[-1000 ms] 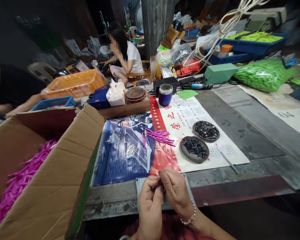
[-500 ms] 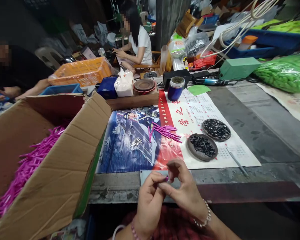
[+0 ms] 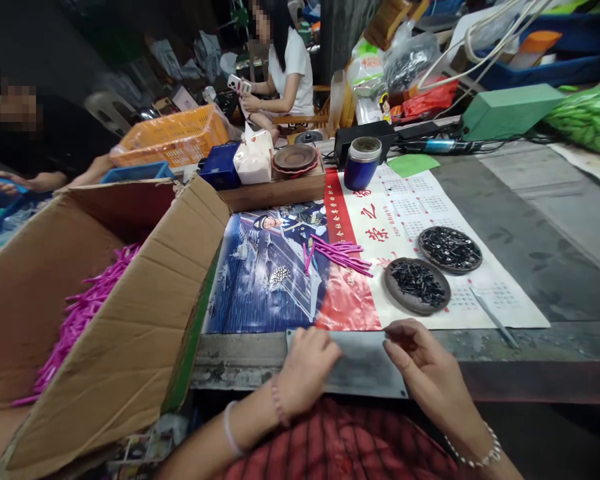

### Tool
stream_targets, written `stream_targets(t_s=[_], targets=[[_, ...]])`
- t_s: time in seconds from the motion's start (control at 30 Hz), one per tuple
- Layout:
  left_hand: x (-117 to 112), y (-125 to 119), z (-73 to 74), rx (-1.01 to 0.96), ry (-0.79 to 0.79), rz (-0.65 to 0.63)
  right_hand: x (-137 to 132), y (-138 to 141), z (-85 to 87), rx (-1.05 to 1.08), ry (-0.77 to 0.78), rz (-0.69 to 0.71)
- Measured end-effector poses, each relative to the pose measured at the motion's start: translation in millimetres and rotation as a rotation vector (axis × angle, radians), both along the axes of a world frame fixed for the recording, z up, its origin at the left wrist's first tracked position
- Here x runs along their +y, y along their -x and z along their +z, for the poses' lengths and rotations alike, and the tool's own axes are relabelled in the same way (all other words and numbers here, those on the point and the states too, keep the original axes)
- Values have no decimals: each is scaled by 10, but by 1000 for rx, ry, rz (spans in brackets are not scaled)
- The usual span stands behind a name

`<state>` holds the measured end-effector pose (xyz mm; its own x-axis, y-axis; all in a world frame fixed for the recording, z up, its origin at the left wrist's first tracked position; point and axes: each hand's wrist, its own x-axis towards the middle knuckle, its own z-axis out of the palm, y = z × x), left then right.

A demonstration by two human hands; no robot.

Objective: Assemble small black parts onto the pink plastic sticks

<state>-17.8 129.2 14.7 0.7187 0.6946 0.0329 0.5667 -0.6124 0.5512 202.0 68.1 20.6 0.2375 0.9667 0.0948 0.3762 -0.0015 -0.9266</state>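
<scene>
My left hand (image 3: 307, 365) rests knuckles-up on a grey metal plate (image 3: 363, 367) at the table's near edge, its fingers curled under. My right hand (image 3: 423, 363) sits at the plate's right end with thumb and fingers drawn together; whatever they hold is hidden. Beyond the hands, on a poster calendar (image 3: 260, 303), lie a bundle of pink sticks (image 3: 340, 253) and a small heap of silver bits (image 3: 280, 274). Two dark dishes hold black parts, one near (image 3: 417, 287) and one farther (image 3: 450, 248).
An open cardboard box (image 3: 130, 333) with several pink sticks (image 3: 80, 313) fills the left side. A blue jar (image 3: 361, 165), orange basket (image 3: 173, 137), green box (image 3: 510, 107) and cables stand behind. A person (image 3: 290, 67) sits at the back; another person's hand (image 3: 15, 181) is far left.
My hands, pinched together on a small pink piece, have parted and dropped onto the grey plate. The view has tilted down and shifted left.
</scene>
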Motion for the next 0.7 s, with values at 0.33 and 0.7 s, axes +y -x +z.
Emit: stream_targets(t_s=[0.33,0.7], targets=[[6,333,138,-16,-31,132,-151,-144,136,-78,-89,105],[-50,-149,-61,-472,320,319,65,294,63,-19,-230,286]])
